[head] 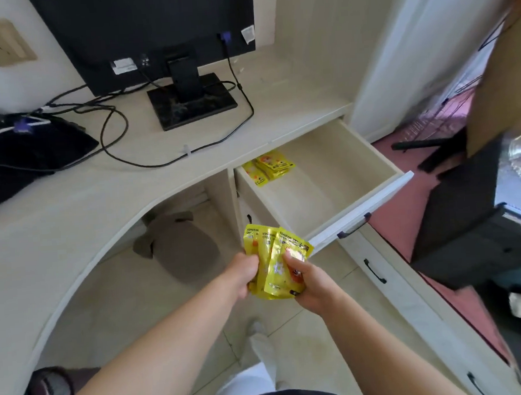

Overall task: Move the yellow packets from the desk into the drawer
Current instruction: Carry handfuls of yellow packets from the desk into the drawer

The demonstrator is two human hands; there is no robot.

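Below and just short of the open drawer (320, 190), we hold a fan of yellow packets (273, 251) in both hands. The left hand (244, 274) pinches its left edge and the right hand (310, 282) its lower right corner, fingers (290, 261) curled onto the foil. The fan's long axis runs away from the body, tops toward the drawer front. Free drawer space lies ahead and to the right, so the right hand is nearer. Stored packets (271, 166) lie in the rear left corner; none shows on the visible desk (70, 203). We judge the coming move a forward-right carry over the front panel.
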